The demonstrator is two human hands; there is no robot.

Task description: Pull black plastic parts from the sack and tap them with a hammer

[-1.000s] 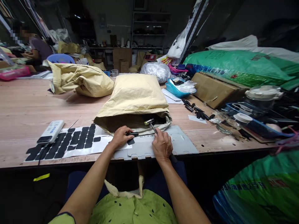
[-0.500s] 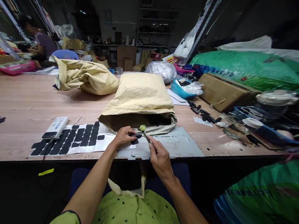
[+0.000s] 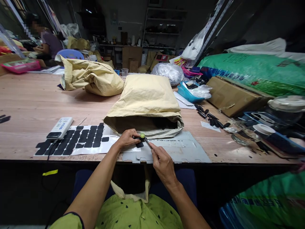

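1. The person's left hand (image 3: 128, 137) is pinched shut on a small black part (image 3: 136, 137), pressing it down at the near edge of the desk (image 3: 28, 105); the part lies just in front of the open mouth of a tan paper sack (image 3: 145, 98).
2. The right hand (image 3: 163, 163) is closed on the thin handle of a small hammer (image 3: 143, 136), gripping it low; the handle slants up and to the left, and the yellow-green head sits on the black part, right beside the left fingertips.
3. Under both hands lies a flat grey sheet (image 3: 176, 149) with notched edges; it reaches to the desk's front edge.
4. To the left of it is a white backing sheet with rows of black pads (image 3: 78, 140); some spaces on its right side are bare; a white remote-like device (image 3: 60, 128) rests across its far left corner.
5. A second, crumpled paper sack (image 3: 91, 76) lies farther back on the left, well apart from the hands.
6. To the right of the open sack there are loose small black pieces (image 3: 211, 120), a blue tray (image 3: 184, 93) with clear plastic in it, a cardboard box (image 3: 232, 95) and a big green woven sack (image 3: 252, 71) behind the box.
7. Another person (image 3: 49, 43) sits at the far left end of the desk, near a blue plastic chair (image 3: 71, 54); their hands are too small to make out.
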